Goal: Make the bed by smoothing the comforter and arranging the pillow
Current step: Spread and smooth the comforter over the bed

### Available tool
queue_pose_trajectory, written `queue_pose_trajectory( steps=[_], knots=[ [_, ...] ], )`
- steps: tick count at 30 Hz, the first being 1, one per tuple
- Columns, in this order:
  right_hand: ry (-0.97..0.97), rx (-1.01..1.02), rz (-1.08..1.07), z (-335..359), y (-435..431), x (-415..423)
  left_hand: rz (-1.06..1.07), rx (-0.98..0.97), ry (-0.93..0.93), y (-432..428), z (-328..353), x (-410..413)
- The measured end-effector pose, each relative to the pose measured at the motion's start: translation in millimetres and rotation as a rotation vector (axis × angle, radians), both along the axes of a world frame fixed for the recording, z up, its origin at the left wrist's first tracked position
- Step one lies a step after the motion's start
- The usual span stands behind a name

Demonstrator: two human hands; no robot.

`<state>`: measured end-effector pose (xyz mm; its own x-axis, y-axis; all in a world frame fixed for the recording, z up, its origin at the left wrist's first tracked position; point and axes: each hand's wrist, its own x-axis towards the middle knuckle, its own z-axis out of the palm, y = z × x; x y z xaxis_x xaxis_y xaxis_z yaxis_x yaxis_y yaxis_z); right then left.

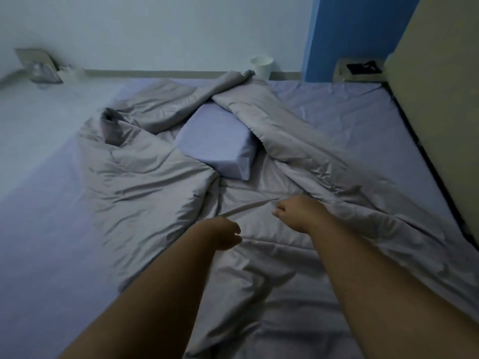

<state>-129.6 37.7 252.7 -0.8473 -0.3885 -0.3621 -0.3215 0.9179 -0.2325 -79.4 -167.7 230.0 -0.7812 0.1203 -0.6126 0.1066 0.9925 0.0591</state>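
Two bare forearms reach in from the near edge over a rumpled grey comforter (272, 255) spread across the middle of the bed (51, 229). The left hand (225, 233) is curled, fingers bent inward, and appears to pinch a thin raised fold of the comforter that runs up and to the right from it. The right hand (293, 213), just to the right and slightly farther, is closed in a loose fist on the same fold, gripping the cloth at its other end. The two hands are near each other, with the taut ridge of fabric between them.

Beyond the hands the comforter splits into two bunched heaps, one to the left and one running off to the far right. Between them lies the pillow (217, 143), pale lavender like the sheet, set at a slant, its far corner tucked under the comforter. It is well apart from both hands.

At the far edge, by the wall, stands a white cup (261, 66).
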Motion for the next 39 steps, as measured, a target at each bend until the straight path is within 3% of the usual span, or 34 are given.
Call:
queue_pose_trajectory(
  steps=[7, 15, 20, 27, 33, 39],
  knots=[
    [0.082, 0.09, 0.097, 35.7, -95.5, -5.1, 0.025, 0.029, 0.09, -69.6, 47.1, 7.2],
    [0.188, 0.145, 0.078, 12.1, -217.9, 4.3, 0.007, 0.025, 0.112, -185.6, 33.3, -14.4],
    [0.135, 0.104, -0.054, -28.2, -309.4, 19.2, -0.07, 0.099, 0.272, -275.4, 3.7, -31.2],
    [0.175, -0.063, -0.257, -52.8, -404.3, 34.5, -0.18, 0.08, 0.311, -374.8, -10.4, -45.8],
    [0.214, -0.165, -0.329, -93.8, -444.6, 28.9, -0.194, 0.094, 0.337, -421.6, -59.9, -46.9],
    [0.203, -0.111, -0.341, -167.8, -486.3, 56.3, -0.315, 0.091, 0.291, -461.0, -148.9, -51.4]
  ],
)
